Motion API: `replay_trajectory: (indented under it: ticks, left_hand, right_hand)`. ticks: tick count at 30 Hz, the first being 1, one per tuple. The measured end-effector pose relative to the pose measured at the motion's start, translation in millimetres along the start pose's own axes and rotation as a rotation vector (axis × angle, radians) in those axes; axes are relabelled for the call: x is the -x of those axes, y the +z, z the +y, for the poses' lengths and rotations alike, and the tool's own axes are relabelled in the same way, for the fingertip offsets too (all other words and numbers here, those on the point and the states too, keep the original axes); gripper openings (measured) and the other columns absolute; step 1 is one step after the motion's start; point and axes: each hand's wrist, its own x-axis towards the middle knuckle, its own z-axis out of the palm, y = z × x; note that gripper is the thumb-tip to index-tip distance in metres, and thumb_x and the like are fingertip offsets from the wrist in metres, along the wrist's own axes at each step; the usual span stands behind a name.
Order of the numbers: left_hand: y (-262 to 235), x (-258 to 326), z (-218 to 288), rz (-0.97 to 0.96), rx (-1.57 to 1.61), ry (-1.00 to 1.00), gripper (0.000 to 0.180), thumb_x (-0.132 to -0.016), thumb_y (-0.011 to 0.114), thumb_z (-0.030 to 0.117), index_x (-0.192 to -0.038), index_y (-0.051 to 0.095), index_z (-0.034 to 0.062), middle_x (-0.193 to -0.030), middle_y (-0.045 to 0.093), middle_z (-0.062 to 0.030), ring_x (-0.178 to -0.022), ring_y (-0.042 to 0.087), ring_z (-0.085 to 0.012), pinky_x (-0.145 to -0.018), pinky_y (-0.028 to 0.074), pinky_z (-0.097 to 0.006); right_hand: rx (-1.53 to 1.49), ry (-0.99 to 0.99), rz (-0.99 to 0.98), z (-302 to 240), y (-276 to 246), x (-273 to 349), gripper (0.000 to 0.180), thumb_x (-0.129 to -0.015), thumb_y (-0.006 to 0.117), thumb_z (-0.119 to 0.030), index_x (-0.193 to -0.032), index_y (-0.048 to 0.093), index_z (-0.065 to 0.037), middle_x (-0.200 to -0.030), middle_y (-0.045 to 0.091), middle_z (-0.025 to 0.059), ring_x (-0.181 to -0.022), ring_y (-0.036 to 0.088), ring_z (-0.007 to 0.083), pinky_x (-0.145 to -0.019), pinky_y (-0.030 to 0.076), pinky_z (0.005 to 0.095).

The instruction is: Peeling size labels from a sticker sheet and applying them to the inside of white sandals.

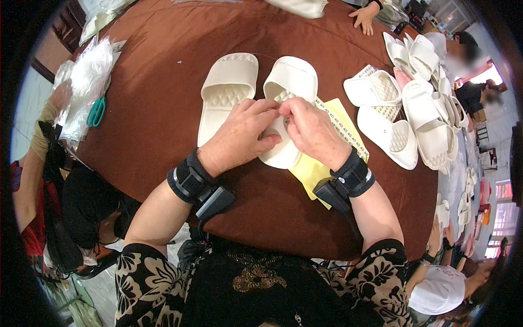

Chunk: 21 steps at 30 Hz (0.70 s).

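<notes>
A pair of white slippers lies on the brown tablecloth before me. Over the right slipper (291,73), my left hand (239,132) is bent with its fingers curled, its thumb low over the insole. My right hand (317,133) pinches close to the left fingertips, just below the strap. Anything held between the fingertips is too small or hidden to make out. Beside the left hand rests the left slipper (229,73). Under my right hand and wrist lies a yellow sheet of small printed labels (344,128), partly covered by the slipper.
White slippers (384,133) are heaped at the right, some beside another label sheet (368,71). Clear plastic bags (90,71) and green-handled scissors (96,111) lie at the left edge. Another person's hand (364,19) rests on the far side. Other people sit at left and right.
</notes>
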Motion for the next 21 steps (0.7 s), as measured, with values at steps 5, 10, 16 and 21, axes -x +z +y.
replay_trajectory:
  ticks: [5,10,16,21]
  left_hand:
    - [1,1,-3,0.044,-0.021,0.042,0.038,-0.077,0.069,0.018,-0.110,0.061,0.0005,-0.123,0.055,-0.0126,-0.106,0.051,-0.0323,-0.095,0.041,-0.040]
    - [0,2,-2,0.010,0.007,-0.003,0.040,-0.078,0.070,0.017,-0.114,0.060,0.0002,-0.126,0.054,-0.0156,-0.112,0.050,-0.0347,-0.098,0.040,-0.041]
    - [-1,2,-2,0.013,0.000,0.007,0.040,-0.078,0.071,0.017,-0.113,0.060,-0.0007,-0.126,0.054,-0.0159,-0.112,0.050,-0.0349,-0.097,0.041,-0.041]
    - [-1,2,0,0.021,-0.008,0.013,0.040,-0.078,0.071,0.017,-0.112,0.060,-0.0010,-0.125,0.054,-0.0159,-0.111,0.050,-0.0350,-0.097,0.041,-0.041]
  right_hand:
    - [-0.051,-0.005,0.011,-2,-7,-1,0.014,-0.085,0.051,-0.001,-0.099,0.050,-0.003,-0.091,0.059,0.0166,-0.086,0.059,0.0373,-0.073,0.048,0.0460]
    - [0.160,0.023,-0.088,-8,-28,1,0.009,-0.087,0.056,-0.011,-0.091,0.055,-0.004,-0.088,0.059,0.0153,-0.084,0.060,0.0361,-0.071,0.049,0.0455]
    - [0.123,0.006,-0.072,0,-20,3,0.010,-0.089,0.054,-0.014,-0.088,0.055,-0.004,-0.081,0.061,0.0158,-0.078,0.061,0.0363,-0.068,0.049,0.0456]
    - [0.138,0.014,-0.085,-1,-18,2,0.011,-0.089,0.054,-0.015,-0.088,0.054,-0.005,-0.079,0.061,0.0163,-0.077,0.061,0.0363,-0.067,0.049,0.0461]
